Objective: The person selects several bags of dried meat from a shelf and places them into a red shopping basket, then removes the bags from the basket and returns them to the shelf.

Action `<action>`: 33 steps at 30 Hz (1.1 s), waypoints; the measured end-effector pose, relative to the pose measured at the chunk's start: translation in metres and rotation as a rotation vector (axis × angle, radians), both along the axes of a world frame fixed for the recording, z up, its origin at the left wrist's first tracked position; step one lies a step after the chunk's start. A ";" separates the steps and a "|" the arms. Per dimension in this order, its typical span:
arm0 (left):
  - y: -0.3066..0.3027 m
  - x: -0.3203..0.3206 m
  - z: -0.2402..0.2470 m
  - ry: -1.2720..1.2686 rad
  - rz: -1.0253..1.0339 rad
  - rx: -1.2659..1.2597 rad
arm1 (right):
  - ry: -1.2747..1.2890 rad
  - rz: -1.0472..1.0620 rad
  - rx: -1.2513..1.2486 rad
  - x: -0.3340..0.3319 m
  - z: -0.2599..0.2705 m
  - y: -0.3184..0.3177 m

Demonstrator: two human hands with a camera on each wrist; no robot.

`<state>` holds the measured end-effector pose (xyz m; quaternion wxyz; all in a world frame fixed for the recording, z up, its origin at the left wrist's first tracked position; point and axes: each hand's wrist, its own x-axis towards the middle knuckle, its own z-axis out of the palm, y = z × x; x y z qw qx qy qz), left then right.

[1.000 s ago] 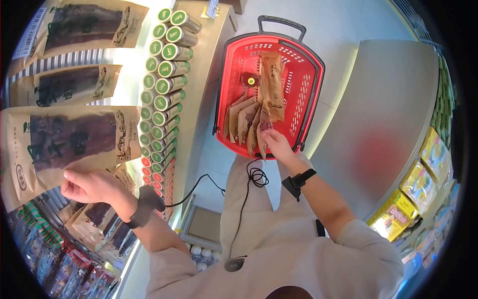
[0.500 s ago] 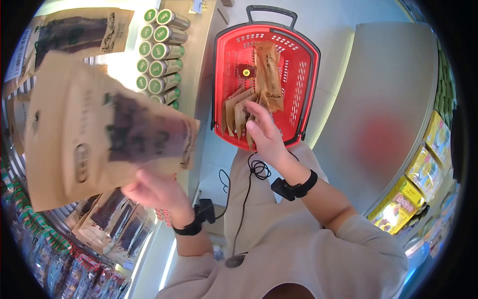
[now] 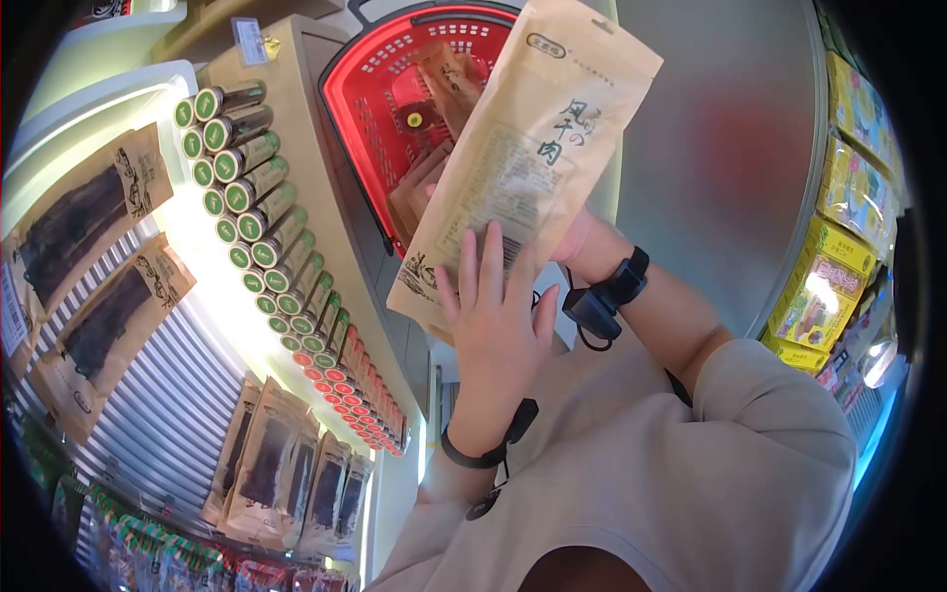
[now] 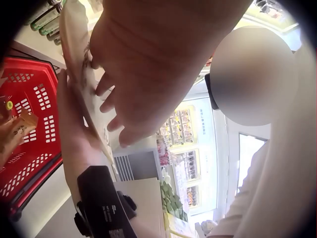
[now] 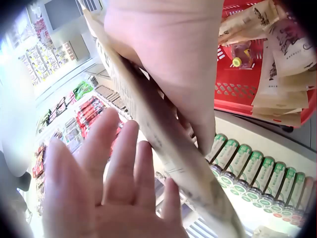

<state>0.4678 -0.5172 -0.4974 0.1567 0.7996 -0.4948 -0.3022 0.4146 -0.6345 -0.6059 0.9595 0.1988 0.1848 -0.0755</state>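
A large kraft bag (image 3: 543, 118), its printed side up, slants across the head view and partly covers the red basket (image 3: 360, 104). My left hand (image 3: 493, 331) lays spread fingers on the lower part of that printed side. Behind the bag's right edge is my right hand (image 3: 582, 247), its fingers hidden there. The left wrist view shows the bag (image 4: 81, 64) edge-on between both hands, the right hand (image 4: 74, 134) lying nearly flat along its far face. In the right wrist view the right hand (image 5: 168, 59) supports the dark window side, with the left fingers (image 5: 121, 163) opposite.
Smaller brown packets (image 3: 419, 187) and a small dark item with a yellow dot (image 3: 414, 119) lie in the basket. Rows of green-capped and red-capped cans (image 3: 252, 212) line the left shelf, beside more kraft bags (image 3: 261, 459). A grey counter (image 3: 720, 168) stands right, with yellow packages (image 3: 824, 286).
The large bag has moved from the left shelf side to in front of the basket and turned printed side up. My right hand has left the small packets and come behind it. The head view has shifted.
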 end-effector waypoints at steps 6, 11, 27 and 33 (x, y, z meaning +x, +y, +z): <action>-0.004 -0.013 -0.007 -0.002 -0.055 0.029 | -0.149 -0.013 -0.006 -0.006 -0.006 -0.010; -0.011 -0.023 -0.006 0.013 -0.065 0.037 | -0.063 0.072 -0.117 -0.013 0.000 -0.018; -0.029 -0.043 -0.123 1.189 0.720 -0.309 | 0.807 0.310 -0.556 -0.038 -0.011 -0.002; 0.027 -0.040 -0.200 1.491 0.879 -0.096 | 0.782 0.315 -1.031 -0.063 -0.147 0.064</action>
